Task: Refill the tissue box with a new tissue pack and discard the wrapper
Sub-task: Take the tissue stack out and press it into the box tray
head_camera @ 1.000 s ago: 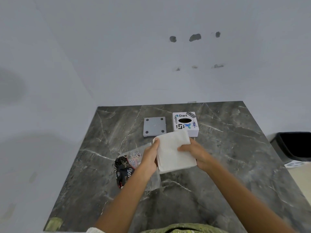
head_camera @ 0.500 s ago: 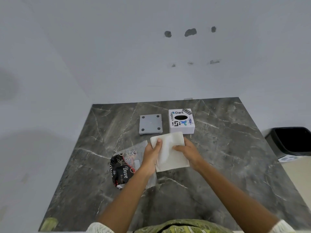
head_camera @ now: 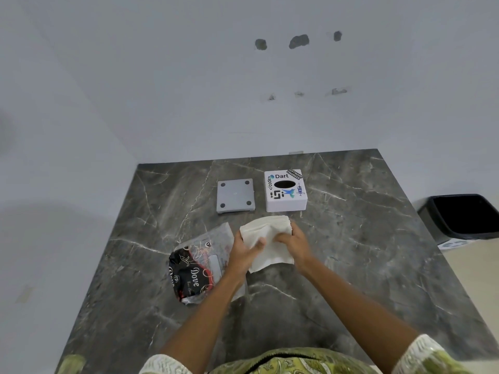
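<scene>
A white stack of tissues (head_camera: pixel 266 240) is held between both hands over the middle of the dark marble table (head_camera: pixel 351 265), bent along its middle. My left hand (head_camera: pixel 244 252) grips its left edge with the thumb on top. My right hand (head_camera: pixel 293 242) presses down on its right side. The empty black and clear wrapper (head_camera: pixel 197 268) lies on the table just left of my left hand. The white tissue box (head_camera: pixel 285 190), stickered with an oval opening on top, stands behind the tissues. Its grey base plate (head_camera: pixel 235 195) lies apart to the box's left.
A black waste bin (head_camera: pixel 463 215) stands on the floor past the table's right edge. White walls close off the table's back and left sides.
The flat tissue stack has been folded and squeezed narrower between both hands. The hands have drawn closer together. Box, plate and wrapper have not moved.
</scene>
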